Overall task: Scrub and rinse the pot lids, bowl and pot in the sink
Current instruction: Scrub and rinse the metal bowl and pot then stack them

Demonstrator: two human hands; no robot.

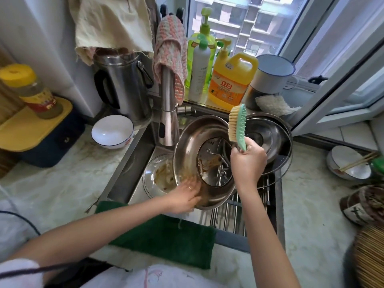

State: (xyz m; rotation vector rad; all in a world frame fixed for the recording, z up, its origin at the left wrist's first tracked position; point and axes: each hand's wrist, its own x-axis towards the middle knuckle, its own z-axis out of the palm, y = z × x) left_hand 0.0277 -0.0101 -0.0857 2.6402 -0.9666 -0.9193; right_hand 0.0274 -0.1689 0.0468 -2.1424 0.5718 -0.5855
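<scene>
Left hand point(187, 193) clamps the greasy, slippery steel lid point(204, 163) at its 7 o'clock rim; right hand point(247, 163) grips the brush point(238, 125).

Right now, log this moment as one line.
left hand: tilting steel lid | right hand: brush raised | glass bowl: dirty

Daylight comes through a window point(239, 21) behind the sink, showing an apartment block outside. A pale marbled surface point(62, 183) runs along both sides, meeting a white wall point(41, 38) at left.
</scene>
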